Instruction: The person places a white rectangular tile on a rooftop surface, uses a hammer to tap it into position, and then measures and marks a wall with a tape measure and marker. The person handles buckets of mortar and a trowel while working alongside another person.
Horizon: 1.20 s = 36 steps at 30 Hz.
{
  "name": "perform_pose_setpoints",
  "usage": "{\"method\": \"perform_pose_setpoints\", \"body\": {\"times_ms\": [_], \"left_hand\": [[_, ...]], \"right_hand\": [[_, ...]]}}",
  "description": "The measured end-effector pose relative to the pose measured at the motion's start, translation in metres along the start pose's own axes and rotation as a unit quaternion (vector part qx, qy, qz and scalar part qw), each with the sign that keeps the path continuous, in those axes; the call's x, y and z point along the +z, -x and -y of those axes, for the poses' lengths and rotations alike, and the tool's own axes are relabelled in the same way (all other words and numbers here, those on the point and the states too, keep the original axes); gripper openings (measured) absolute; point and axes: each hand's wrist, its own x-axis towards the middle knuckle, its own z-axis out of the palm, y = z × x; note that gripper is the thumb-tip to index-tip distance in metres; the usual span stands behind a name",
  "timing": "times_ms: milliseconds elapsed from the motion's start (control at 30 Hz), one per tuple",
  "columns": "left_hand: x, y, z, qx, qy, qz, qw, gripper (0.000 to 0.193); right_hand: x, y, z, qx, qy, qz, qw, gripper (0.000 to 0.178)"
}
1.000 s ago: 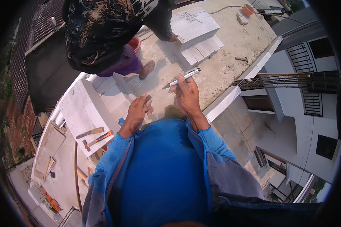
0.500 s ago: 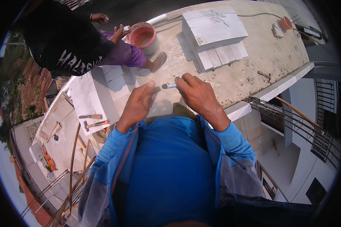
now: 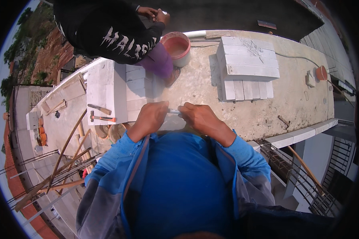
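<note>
In front of my chest a small silver-grey cylinder (image 3: 174, 112) bridges the gap between my hands; its exact kind is not clear. My left hand (image 3: 150, 118) is closed, with its fingertips pinched at the cylinder's left end. Closed round the right end is my right hand (image 3: 204, 120), its fingers curled. To the left, a hammer (image 3: 103, 118) with an orange and black handle and a dark, narrow tool (image 3: 99, 109) lie on the near white block stack (image 3: 104, 89).
A person in a black top (image 3: 107, 34) stands ahead left, a small pale thing in one hand. Beside them is a pink-rimmed bucket (image 3: 182, 59). Another block stack (image 3: 249, 59) stands ahead right. Rebar (image 3: 303, 175) juts past the slab's right edge; poles (image 3: 68, 149) lean at left.
My left hand has come in to the cylinder, which only my right hand held before. The view has shifted, and the person ahead appears farther up with both hands together.
</note>
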Motion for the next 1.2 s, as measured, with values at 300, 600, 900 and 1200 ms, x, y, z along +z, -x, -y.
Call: {"method": "perform_pose_setpoints", "body": {"times_ms": [300, 600, 900, 1200], "left_hand": [[0.021, 0.023, -0.010, -0.066, 0.031, -0.017, 0.997, 0.048], [0.044, -0.035, -0.010, -0.132, 0.113, 0.100, 0.980, 0.044], [0.126, -0.204, 0.166, -0.237, -0.014, -0.003, 0.971, 0.070], [0.153, -0.398, 0.311, -0.208, -0.230, 0.184, 0.933, 0.050]], "right_hand": [[0.011, 0.006, -0.008, -0.022, 0.004, 0.041, 0.999, 0.011], [0.023, 0.057, -0.065, 0.226, -0.024, -0.083, 0.970, 0.014], [0.026, 0.204, -0.129, 0.449, 0.037, -0.043, 0.892, 0.015], [0.058, 0.302, -0.078, 0.651, 0.018, -0.045, 0.757, 0.019]]}}
